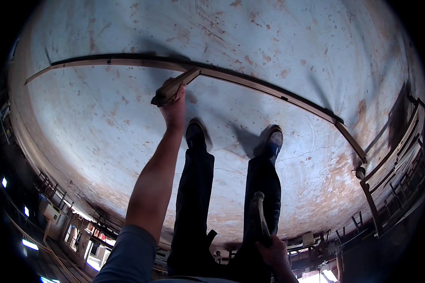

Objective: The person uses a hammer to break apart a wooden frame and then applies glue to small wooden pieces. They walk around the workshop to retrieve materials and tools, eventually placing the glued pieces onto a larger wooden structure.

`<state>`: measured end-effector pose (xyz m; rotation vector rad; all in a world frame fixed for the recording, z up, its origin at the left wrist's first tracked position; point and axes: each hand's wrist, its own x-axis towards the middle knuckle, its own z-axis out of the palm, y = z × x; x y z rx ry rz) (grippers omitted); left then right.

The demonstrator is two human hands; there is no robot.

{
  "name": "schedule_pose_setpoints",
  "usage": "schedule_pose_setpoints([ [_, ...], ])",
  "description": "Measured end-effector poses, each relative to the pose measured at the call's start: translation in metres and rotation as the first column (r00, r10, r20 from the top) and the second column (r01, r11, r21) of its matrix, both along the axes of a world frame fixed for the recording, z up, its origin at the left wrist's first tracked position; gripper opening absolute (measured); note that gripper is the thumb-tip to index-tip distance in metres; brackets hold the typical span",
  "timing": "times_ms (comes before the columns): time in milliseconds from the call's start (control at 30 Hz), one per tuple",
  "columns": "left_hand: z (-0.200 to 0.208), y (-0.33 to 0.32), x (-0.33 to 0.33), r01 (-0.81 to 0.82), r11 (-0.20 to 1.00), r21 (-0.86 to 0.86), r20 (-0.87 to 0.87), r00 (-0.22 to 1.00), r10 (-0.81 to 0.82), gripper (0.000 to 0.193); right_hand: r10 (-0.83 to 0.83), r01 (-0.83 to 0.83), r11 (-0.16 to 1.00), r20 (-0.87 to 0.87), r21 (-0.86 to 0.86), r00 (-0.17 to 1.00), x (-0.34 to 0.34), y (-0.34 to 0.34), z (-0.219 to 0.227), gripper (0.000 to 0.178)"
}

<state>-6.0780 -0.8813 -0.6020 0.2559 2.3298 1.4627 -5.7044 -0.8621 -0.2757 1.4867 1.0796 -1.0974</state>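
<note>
A long, narrow wooden frame (250,83) lies across the painted floor in front of my shoes. Short wooden pieces stick out from its left end, its middle and its right end. My left hand (174,96) is closed round the middle short wooden piece (179,86), whose far end meets the long rail. Low by my right thigh, my right hand (273,251) is wrapped round a tool that looks like a hammer (259,212). Its pale, rounded end points away from me, and its dark part near my fingers is hard to make out.
My two dark shoes (197,134) stand on the worn, pale blue floor (127,108), apart from the frame. At the right edge there is another wooden framework (393,165), with a small round object (360,172) beside it. Benches and clutter line the lower rim.
</note>
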Motion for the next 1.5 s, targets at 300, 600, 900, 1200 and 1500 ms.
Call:
schedule_pose_setpoints([
  [300,-0.010,0.009,0.011,0.053,0.993,-0.104,-0.034,0.998,-0.057,0.035,0.001,0.030,0.992,-0.238,0.126,0.971,-0.011,0.018,-0.016,0.039],
  [600,-0.006,0.016,0.005,0.051,0.993,-0.102,-0.072,0.996,-0.059,0.033,0.110,0.211,0.945,-0.850,0.250,0.515,-0.142,0.095,-0.096,0.044],
  [900,-0.006,0.011,0.002,0.117,0.990,-0.083,-0.205,0.970,-0.132,0.033,0.214,0.019,0.964,-0.816,0.266,0.537,-0.218,0.098,-0.158,0.037],
  [1200,-0.001,0.014,0.007,0.100,0.995,0.002,-0.080,0.992,-0.100,0.033,0.259,-0.042,0.959,-0.803,0.281,0.536,-0.226,0.102,-0.164,0.036],
  [1500,-0.022,0.008,-0.002,0.142,0.981,-0.135,-0.134,0.978,-0.160,0.025,0.276,-0.092,0.956,-0.750,0.277,0.602,-0.235,0.107,-0.160,0.037],
])
